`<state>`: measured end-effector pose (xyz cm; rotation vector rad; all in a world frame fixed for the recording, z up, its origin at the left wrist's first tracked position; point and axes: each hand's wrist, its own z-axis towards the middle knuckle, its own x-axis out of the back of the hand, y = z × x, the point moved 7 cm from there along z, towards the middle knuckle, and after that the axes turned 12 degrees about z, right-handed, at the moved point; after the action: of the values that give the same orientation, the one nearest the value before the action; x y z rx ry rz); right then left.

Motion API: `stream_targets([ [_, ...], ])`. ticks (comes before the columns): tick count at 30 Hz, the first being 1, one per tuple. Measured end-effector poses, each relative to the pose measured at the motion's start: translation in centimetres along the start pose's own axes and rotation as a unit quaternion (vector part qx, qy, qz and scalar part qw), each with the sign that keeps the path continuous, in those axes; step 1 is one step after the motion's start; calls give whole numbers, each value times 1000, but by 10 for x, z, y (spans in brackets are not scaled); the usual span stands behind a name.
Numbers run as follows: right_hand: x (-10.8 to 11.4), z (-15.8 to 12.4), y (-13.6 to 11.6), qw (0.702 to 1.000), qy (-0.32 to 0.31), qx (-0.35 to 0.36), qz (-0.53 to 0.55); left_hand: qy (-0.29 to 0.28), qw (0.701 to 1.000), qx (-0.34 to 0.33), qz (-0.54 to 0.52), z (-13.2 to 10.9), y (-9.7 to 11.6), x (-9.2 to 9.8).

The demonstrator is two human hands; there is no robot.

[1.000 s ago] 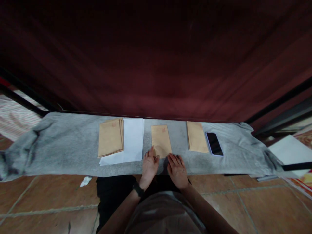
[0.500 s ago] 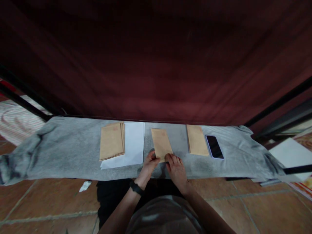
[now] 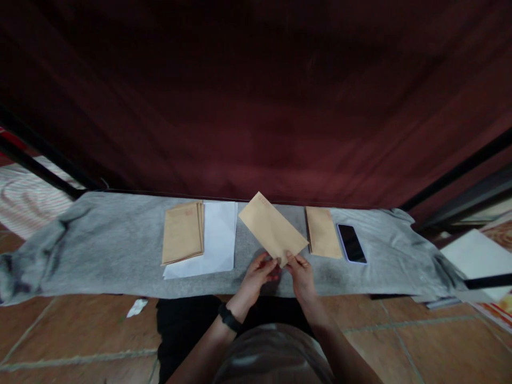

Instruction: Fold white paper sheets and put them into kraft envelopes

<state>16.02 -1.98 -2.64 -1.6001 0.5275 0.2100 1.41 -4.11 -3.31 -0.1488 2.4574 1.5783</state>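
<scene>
A brown paper envelope [image 3: 273, 226] is held up at a slant, its top corner pointing away and to the left. My left hand [image 3: 261, 272], with a dark band on the wrist, pinches its lower corner. Beside it, my right hand [image 3: 300, 268] grips the near edge between thumb and fingers. A stack of brown envelopes [image 3: 182, 232] lies to the left, partly over white paper sheets [image 3: 220, 234]. Right of my hands is a smaller pile of brown envelopes [image 3: 325, 232].
A phone [image 3: 352, 243] with a pale purple edge lies right of the smaller pile. Grey cloth [image 3: 112, 240] covers the narrow table, backed by a dark red curtain [image 3: 256, 133]. A crumpled white scrap [image 3: 137, 308] is on the tiled floor [image 3: 88, 330].
The envelope has been lifted and turned, its top swinging left and its lower end right. Both hands have shifted right, and the right hand now pinches the near edge.
</scene>
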Motion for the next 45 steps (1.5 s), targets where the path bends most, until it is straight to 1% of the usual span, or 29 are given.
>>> stream_targets([
  [1,-3,-4,9,999,-6,-28,36,0,1000,-3,2,0,-1,-3],
  [3,-8,-10,21,996,-13,-54,69,16,1000,-6,7,0,-5,-5],
  [6,-6,-15,34,996,-11,-61,58,48,999,1,1,2,-9,-1],
  [9,-1,-13,45,996,-14,-76,35,42,999,-6,19,6,-10,5],
  [11,8,-10,50,996,-4,-81,23,38,997,-13,59,10,-9,12],
  [13,20,-7,51,998,19,-67,5,51,990,-14,132,16,-9,22],
  [14,27,-6,49,998,31,-45,-16,60,983,-11,173,20,-9,27],
  [16,37,-4,37,994,38,32,-95,76,967,-3,242,27,-10,38],
  [17,39,-5,29,984,30,83,-155,82,961,1,264,31,-10,43],
  [18,38,-8,22,966,10,131,-223,88,957,3,277,34,-10,47],
  [19,33,-11,18,942,-25,169,-289,93,953,3,287,37,-10,51],
  [20,26,-15,16,913,-70,195,-351,99,949,3,299,39,-9,53],
  [22,10,-25,21,847,-173,220,-452,110,942,0,318,38,-7,56],
  [23,3,-30,25,813,-215,228,-491,120,931,-7,344,36,-5,56],
  [24,-2,-35,28,781,-242,236,-526,131,911,-15,390,33,-1,55],
  [25,-6,-39,30,752,-256,247,-555,143,880,-24,453,29,2,52],
  [26,-8,-42,31,729,-261,256,-579,156,836,-30,525,24,6,49],
  [27,-9,-43,32,711,-261,265,-597,165,785,-36,596,19,9,44],
  [28,-10,-44,32,696,-261,271,-611,171,735,-44,655,14,12,39],
  [29,-10,-45,33,685,-261,275,-622,176,695,-53,696,10,14,34],
  [30,-9,-44,33,675,-263,279,-631,182,662,-66,724,7,16,29],
  [32,-9,-44,34,661,-268,282,-642,189,610,-112,761,3,19,19],
  [33,-8,-43,35,656,-271,282,-645,180,590,-146,773,2,18,13],
  [35,-7,-43,37,652,-274,282,-648,131,564,-225,784,2,11,0],
  [37,-5,-43,39,651,-272,283,-650,68,556,-290,776,4,-1,-10],
  [38,-5,-43,40,650,-271,284,-651,46,558,-306,770,5,-6,-11],
  [41,-2,-44,42,647,-273,289,-651,20,568,-310,762,10,-15,-10],
  [45,1,-46,41,643,-281,292,-650,-5,576,-306,758,12,-12,-9],
])
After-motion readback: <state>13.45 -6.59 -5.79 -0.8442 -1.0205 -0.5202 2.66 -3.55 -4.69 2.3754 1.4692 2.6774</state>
